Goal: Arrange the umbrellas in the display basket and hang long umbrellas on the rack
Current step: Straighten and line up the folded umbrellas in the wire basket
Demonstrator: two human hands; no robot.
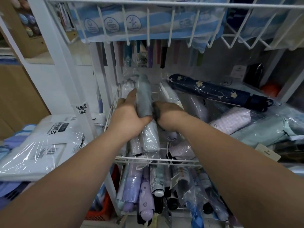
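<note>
A grey-blue folded umbrella (pixel 144 96) in clear plastic lies lengthwise in the middle white wire basket (pixel 158 159). My left hand (pixel 130 116) grips its left side, fingers reaching up along it. My right hand (pixel 166 114) presses against its right side, fingers curled down out of sight. Another pale wrapped umbrella (pixel 150 139) lies just below my hands. A navy flowered umbrella (pixel 213 91) rests across the back right. Long umbrellas (pixel 151 55) hang behind the basket, only their tips showing.
A lower basket holds several folded umbrellas (pixel 144 195) in purple, blue and black. More wrapped umbrellas (pixel 233 119) pile up at the right. An upper wire basket (pixel 164 22) overhangs. Packaged raincoats (pixel 49 139) lie at the left beside the white rack post (pixel 69 66).
</note>
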